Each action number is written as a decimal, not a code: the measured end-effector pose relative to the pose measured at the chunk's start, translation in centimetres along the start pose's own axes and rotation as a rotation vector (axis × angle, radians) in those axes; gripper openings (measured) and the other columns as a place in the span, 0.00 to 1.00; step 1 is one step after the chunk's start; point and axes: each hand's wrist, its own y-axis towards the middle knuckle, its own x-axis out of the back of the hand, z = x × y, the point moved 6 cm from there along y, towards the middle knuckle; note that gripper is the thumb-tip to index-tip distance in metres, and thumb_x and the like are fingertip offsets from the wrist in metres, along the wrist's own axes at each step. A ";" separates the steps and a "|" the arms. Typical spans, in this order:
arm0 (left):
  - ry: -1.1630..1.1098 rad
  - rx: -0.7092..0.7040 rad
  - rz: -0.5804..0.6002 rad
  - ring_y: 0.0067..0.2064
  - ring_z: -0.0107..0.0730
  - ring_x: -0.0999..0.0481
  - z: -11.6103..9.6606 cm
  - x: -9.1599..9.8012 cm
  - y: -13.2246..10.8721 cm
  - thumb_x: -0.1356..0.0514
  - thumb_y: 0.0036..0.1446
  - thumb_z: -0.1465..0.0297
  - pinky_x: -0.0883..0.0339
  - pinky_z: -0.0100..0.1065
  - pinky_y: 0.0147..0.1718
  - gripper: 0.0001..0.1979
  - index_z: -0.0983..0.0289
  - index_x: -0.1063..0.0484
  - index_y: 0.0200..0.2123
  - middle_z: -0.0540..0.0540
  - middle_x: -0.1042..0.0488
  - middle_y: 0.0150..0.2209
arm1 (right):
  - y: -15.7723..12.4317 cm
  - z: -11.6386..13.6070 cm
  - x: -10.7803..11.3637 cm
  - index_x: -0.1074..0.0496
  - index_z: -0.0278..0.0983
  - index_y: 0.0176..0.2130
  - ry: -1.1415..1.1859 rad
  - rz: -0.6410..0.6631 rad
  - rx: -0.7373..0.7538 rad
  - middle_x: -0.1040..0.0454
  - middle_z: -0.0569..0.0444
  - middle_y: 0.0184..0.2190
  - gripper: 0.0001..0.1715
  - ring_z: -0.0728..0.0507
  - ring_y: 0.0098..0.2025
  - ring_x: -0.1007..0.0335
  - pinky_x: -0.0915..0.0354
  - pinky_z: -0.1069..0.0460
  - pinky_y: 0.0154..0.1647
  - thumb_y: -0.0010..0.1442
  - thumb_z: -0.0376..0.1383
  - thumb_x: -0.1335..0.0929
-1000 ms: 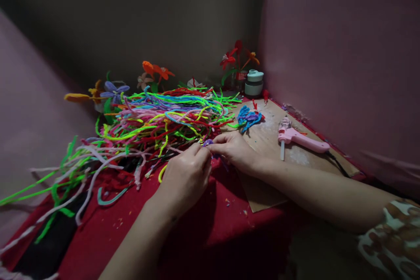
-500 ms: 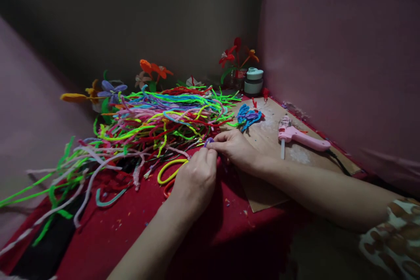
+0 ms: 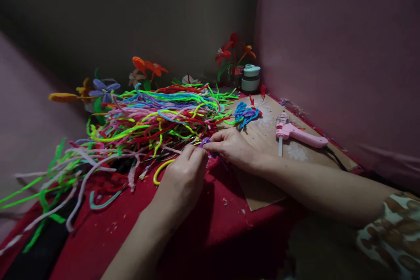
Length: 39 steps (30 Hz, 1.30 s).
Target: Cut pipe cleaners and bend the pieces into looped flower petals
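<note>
At far left, a tangled pile of coloured pipe cleaners (image 3: pixel 164 116) spreads across the red cloth (image 3: pixel 108 245); a yellow loop (image 3: pixel 158 174) shows just beside your left hand (image 3: pixel 183 175). That hand's fingers are curled narrow, tips meeting the working point; whether they grip anything is hidden, so I cannot tell. The small purple piece (image 3: pixel 205 141) lies between your two hands, just beyond the left fingertips and immediately left of the right ones. Your right hand (image 3: pixel 232 148) is the nearer: its thumb and forefinger are pinched on the piece. Fingers cover most of it, so its long axis cannot be established. Further right, a blue-and-purple piece (image 3: pixel 245 114) rests on the brown board (image 3: pixel 262 135), apart from your hands, and a pink glue gun (image 3: pixel 302 135) lies on the board beyond it.
</note>
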 end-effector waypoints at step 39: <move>-1.557 0.875 0.076 0.15 0.22 0.33 2.5 -3.7 -0.8 0.33 0.42 0.72 0.37 0.24 0.13 0.15 0.67 0.33 0.34 0.47 0.29 0.19 | -0.8 0.7 -0.5 0.30 0.32 0.19 0.218 0.047 -0.056 0.36 0.60 0.13 0.10 0.56 0.15 0.47 0.51 0.57 0.16 0.48 0.34 0.31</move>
